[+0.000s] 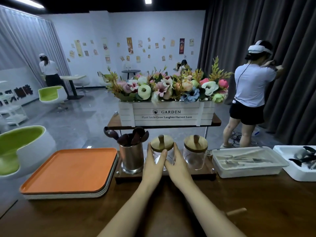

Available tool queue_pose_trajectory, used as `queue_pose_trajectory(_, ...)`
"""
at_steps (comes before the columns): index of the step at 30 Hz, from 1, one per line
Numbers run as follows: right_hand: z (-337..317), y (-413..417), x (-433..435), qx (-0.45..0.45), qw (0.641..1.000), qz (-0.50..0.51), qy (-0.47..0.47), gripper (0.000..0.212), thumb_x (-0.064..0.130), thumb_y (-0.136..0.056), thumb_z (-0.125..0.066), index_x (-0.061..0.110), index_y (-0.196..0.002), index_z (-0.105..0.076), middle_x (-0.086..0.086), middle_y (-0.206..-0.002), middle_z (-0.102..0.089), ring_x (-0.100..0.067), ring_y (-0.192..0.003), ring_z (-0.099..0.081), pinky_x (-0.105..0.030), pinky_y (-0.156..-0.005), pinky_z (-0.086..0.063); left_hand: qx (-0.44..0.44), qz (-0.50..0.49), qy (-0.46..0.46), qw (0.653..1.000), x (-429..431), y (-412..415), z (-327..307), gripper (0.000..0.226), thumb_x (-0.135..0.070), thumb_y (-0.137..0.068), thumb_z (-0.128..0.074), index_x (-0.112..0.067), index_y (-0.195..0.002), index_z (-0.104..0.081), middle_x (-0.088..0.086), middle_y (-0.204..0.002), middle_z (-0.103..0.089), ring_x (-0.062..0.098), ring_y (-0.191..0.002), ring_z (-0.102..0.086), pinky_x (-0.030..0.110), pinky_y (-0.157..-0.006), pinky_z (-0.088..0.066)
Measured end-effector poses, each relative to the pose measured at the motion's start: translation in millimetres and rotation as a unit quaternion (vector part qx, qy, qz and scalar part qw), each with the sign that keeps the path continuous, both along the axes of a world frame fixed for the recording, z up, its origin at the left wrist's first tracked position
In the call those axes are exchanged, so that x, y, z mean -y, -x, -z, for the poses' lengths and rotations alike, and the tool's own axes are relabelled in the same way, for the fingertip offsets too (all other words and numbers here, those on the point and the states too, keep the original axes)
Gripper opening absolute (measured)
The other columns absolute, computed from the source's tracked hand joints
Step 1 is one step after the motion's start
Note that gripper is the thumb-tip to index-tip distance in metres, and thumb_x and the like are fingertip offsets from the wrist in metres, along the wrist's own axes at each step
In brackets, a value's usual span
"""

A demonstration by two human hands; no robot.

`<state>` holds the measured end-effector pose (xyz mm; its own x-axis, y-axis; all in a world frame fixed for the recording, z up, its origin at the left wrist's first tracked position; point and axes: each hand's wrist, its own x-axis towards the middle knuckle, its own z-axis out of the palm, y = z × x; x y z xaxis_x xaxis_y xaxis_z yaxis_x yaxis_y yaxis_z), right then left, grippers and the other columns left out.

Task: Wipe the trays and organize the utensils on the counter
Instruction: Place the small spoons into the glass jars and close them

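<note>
A glass jar with a wooden lid (pixel 162 143) stands in the middle of a dark wooden rack base (pixel 201 174). My left hand (pixel 154 161) and my right hand (pixel 174 162) wrap around its glass body from either side, thumbs meeting in front. Left of it a metal cup (pixel 131 157) holds several dark wooden spoons (pixel 132 135). To the right stands a second lidded glass jar (pixel 195 152). A stack of trays with an orange one on top (pixel 70 170) lies at the left of the counter.
A white bin of cutlery (pixel 248 160) and a white tray with dark utensils (pixel 301 161) sit at the right. A white planter of flowers (pixel 166 113) rests on the rack's upper shelf. A wooden handle (pixel 236 211) lies on the counter. A person stands behind on the right.
</note>
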<state>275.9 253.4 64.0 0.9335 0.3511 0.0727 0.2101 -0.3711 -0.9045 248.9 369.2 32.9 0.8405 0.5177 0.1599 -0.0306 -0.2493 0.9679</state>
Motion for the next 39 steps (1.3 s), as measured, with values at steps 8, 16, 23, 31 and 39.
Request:
queue_pose_trajectory(8, 10, 46, 41, 0.010, 0.998, -0.039, -0.039, 0.072, 0.037, -0.095, -0.061, 0.054, -0.151, -0.020, 0.010, -0.146, -0.051, -0.015, -0.132, -0.050, -0.043, -0.107, -0.047, 0.019, -0.004, -0.024, 1.000, 32, 68, -6, 0.076, -0.072, -0.086, -0.060, -0.060, -0.151, -0.023, -0.026, -0.146, -0.050, 0.003, -0.138, -0.046, 0.035, -0.114, -0.040)
queue_pose_trajectory(16, 16, 113, 151, 0.028, 0.995, -0.092, 0.011, 0.072, 0.027, -0.095, -0.063, 0.056, -0.148, -0.024, 0.025, -0.121, -0.063, 0.011, -0.109, -0.058, -0.002, -0.097, -0.035, -0.004, -0.083, -0.026, 0.996, 129, 148, 26, 0.081, -0.068, -0.081, -0.059, -0.060, -0.152, -0.020, -0.028, -0.134, -0.061, 0.001, -0.130, -0.055, 0.042, -0.114, -0.044)
queue_pose_trajectory(23, 34, 138, 240, 0.022, 0.990, -0.141, -0.017, 0.072, 0.024, -0.095, -0.064, 0.049, -0.152, -0.027, 0.008, -0.142, -0.057, 0.036, -0.083, -0.047, -0.010, -0.097, -0.041, -0.006, -0.098, -0.021, 0.995, 220, 181, 36, 0.072, -0.065, -0.081, -0.062, -0.075, -0.139, -0.021, -0.047, -0.121, -0.058, -0.003, -0.124, -0.058, 0.040, -0.111, -0.047)
queue_pose_trajectory(31, 43, 154, 273, 0.010, 0.986, -0.155, -0.063, 0.075, 0.014, -0.094, -0.063, 0.052, -0.148, -0.028, 0.017, -0.156, -0.037, 0.009, -0.129, -0.048, -0.007, -0.096, -0.043, -0.018, -0.124, -0.050, 0.991, 253, 200, 35, 0.083, -0.068, -0.076, -0.067, -0.071, -0.144, -0.020, -0.029, -0.130, -0.063, 0.002, -0.127, -0.058, 0.043, -0.110, -0.047)
queue_pose_trajectory(39, 24, 148, 267, 0.075, 0.992, -0.099, -0.030, 0.050, 0.027, -0.095, -0.064, 0.031, -0.143, -0.052, 0.018, -0.143, -0.052, -0.007, -0.137, -0.045, -0.028, -0.113, -0.037, -0.063, -0.128, -0.100, 0.985, 248, 201, 28, 0.105, -0.048, -0.081, -0.081, -0.055, -0.157, -0.009, -0.021, -0.135, -0.059, 0.006, -0.127, -0.057, 0.026, -0.100, -0.045)
